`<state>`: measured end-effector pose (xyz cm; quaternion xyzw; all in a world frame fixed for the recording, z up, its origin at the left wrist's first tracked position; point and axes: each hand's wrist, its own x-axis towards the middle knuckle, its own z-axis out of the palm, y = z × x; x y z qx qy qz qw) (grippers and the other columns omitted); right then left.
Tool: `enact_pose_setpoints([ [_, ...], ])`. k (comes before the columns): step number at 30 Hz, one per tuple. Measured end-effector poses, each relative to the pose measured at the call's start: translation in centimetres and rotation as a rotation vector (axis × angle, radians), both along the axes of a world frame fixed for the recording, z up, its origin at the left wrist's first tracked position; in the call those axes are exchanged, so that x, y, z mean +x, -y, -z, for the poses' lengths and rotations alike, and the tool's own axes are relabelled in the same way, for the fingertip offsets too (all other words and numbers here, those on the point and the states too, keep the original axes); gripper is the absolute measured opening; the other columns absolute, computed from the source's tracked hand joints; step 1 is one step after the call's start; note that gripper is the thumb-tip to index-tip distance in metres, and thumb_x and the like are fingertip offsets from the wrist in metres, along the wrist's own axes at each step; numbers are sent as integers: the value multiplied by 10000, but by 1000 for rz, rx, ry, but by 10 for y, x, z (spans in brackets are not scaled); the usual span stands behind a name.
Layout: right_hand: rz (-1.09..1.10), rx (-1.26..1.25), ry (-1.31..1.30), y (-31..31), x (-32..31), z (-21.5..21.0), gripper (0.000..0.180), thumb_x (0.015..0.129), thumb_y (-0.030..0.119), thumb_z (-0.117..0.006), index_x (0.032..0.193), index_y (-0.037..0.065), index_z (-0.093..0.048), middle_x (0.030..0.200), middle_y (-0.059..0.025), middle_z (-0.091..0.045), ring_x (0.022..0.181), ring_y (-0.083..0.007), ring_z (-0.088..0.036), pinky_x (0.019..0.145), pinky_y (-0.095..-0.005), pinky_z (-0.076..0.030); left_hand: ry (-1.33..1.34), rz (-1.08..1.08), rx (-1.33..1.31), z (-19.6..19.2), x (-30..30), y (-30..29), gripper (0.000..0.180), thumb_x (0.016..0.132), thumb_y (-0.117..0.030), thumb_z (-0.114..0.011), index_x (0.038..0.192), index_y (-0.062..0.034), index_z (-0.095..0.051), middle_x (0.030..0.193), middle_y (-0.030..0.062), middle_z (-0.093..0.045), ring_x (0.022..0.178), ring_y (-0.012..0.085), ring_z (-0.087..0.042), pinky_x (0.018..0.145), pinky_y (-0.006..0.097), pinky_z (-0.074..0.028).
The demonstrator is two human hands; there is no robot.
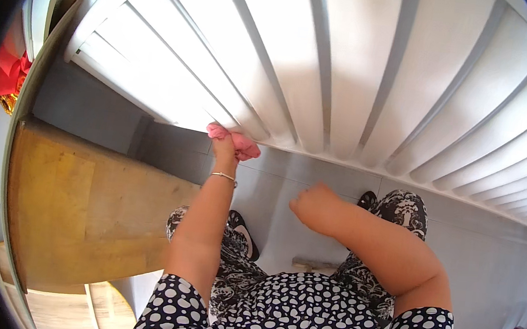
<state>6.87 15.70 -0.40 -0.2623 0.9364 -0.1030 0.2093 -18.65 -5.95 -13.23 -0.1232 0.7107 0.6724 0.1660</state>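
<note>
My left hand (pixel 223 147) is closed around a bunched pink cloth (pixel 247 148). The cloth touches the lower edge of a large white slatted panel (pixel 299 72), towards its left part. A thin bracelet (pixel 224 176) circles my left wrist. Over the grey floor, apart from the panel, my right hand (pixel 315 207) is curled into a loose fist. Nothing shows in it, and it touches nothing.
At the left stands a yellowish wooden board or cabinet (pixel 98 211) with a dark upright edge. Grey tiles (pixel 459 262) cover the floor. A small stool-like piece (pixel 317 264) lies between my feet. Red fabric (pixel 9 67) hangs at the far left.
</note>
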Motion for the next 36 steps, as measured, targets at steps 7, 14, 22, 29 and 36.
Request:
enact_pose_setpoints([
  [7, 19, -25, -95, 2, 0, 1, 114, 768, 117, -555, 799, 81, -659, 816, -112, -667, 778, -278, -655, 679, -425, -467, -566, -137, -371, 26, 76, -67, 436, 896, -217, -512, 1244, -2, -363, 1145, 222, -530, 982, 331, -558, 847, 395, -453],
  [14, 200, -407, -192, -3, 0, 16, 125, 781, 104, -520, 846, 48, -611, 783, -138, -638, 777, -298, -642, 683, -441, -489, -427, 72, -320, -7, 149, -129, 449, 898, -183, -518, 1239, 59, -354, 1217, 255, -491, 1101, 359, -513, 934, 390, -406],
  [22, 29, -17, -57, -7, -6, 14, 126, 776, 132, -550, 860, 53, -603, 834, -140, -638, 786, -306, -636, 764, -443, -458, -461, -154, -275, 18, 106, -97, 404, 910, -185, -493, 1224, 37, -370, 1152, 222, -530, 1047, 322, -545, 878, 370, -444],
  [29, 48, -13, -85, -9, 0, 11, 126, 765, 130, -557, 870, 70, -591, 834, -131, -617, 819, -288, -619, 765, -426, -437, -173, -320, 110, 57, 19, 3, 211, 890, -164, -507, 1057, -36, -492, 919, 97, -568, 734, 220, -563, 617, 358, -484],
  [36, 13, -13, -115, -9, 9, 4, 132, 755, 108, -550, 876, 70, -587, 840, -97, -602, 790, -258, -614, 739, -393, -438, -482, -596, -430, 0, -52, 62, 179, 858, -127, -533, 922, 37, -568, 883, 147, -645, 766, 242, -636, 626, 384, -502],
])
